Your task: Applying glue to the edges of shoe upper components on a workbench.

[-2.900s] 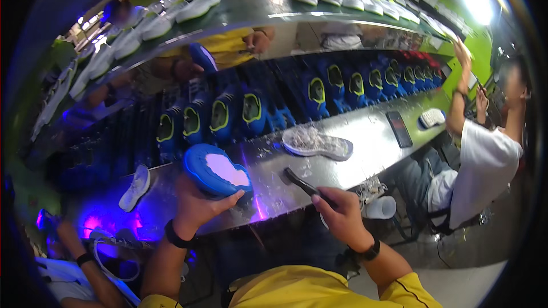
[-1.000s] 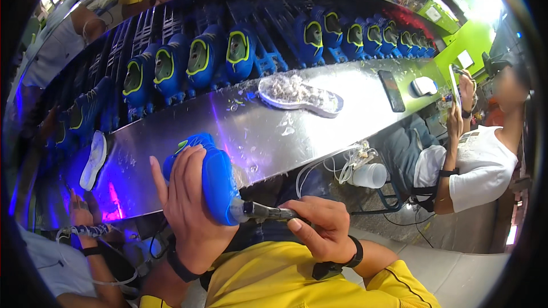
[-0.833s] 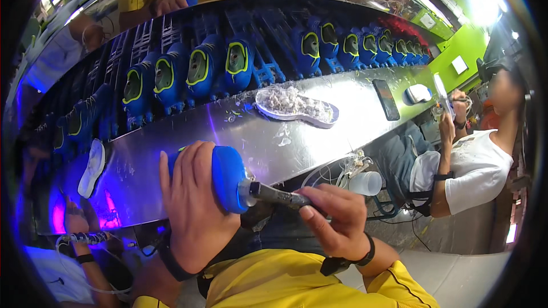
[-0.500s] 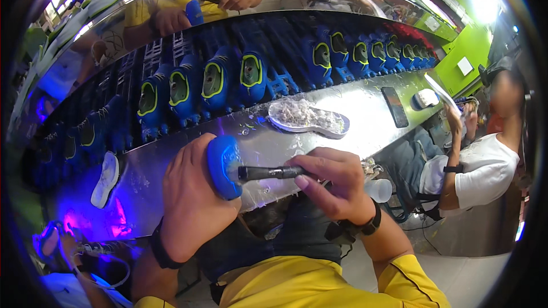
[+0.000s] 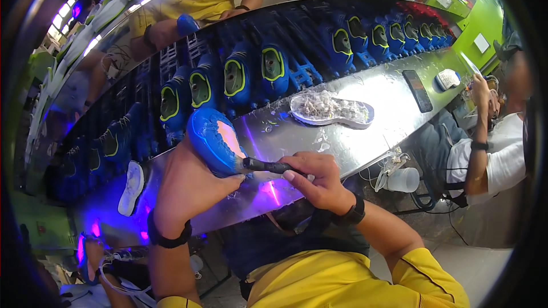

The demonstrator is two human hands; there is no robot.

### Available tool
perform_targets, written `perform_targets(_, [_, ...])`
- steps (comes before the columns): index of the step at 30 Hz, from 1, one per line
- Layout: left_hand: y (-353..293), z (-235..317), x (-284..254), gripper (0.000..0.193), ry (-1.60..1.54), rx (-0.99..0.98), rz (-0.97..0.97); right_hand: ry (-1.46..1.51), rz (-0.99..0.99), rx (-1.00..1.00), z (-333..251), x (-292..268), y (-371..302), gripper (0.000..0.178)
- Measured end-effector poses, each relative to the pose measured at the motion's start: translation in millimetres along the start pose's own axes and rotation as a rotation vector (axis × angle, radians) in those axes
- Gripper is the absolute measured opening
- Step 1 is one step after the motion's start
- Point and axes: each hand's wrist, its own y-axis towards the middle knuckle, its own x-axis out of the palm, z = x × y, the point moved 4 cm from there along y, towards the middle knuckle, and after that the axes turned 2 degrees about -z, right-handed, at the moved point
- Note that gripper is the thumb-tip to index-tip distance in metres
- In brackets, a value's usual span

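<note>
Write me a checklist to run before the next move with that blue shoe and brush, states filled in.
1. Left hand has a grip on the blue shoe: ok, the underside is partly turned to the camera.
2. Right hand has the brush: ok, held by its black handle.
3. Brush tip meets the shoe: ok, at the edge of the underside.
4. Underside one colour: not ok, a pale pink patch shows amid the blue.
5. Scrap-covered white sole clear of both hands: ok, apart on the bench.
6. Bristles wet: cannot tell.
</note>
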Motion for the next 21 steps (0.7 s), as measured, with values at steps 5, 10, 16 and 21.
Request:
perform_targets(5, [-2.9,-6.2,-5.2,0.088,0.119,0.054,0.062,-0.029,0.045,0.14,12.5,7.4,-22.2,0.021])
perform_targets(10, [-17.5,-29.8,-11.1,0.101,0.084,0.11,0.236,0.0,0.052,0.307,-1.2,2.3,-32.7,0.023])
perform_targets(16, [-37.6,-51.0,7.2,0.108,-0.548,0.036,0.256,0.175,-0.089,0.565,-36.4,-16.1,-34.0,0.026])
perform_targets(21, [-83.3,-21.2,40.7,0.104,-0.838,-0.013,0.169,-0.034,-0.023,0.338,-76.6,-27.1,-20.9,0.026])
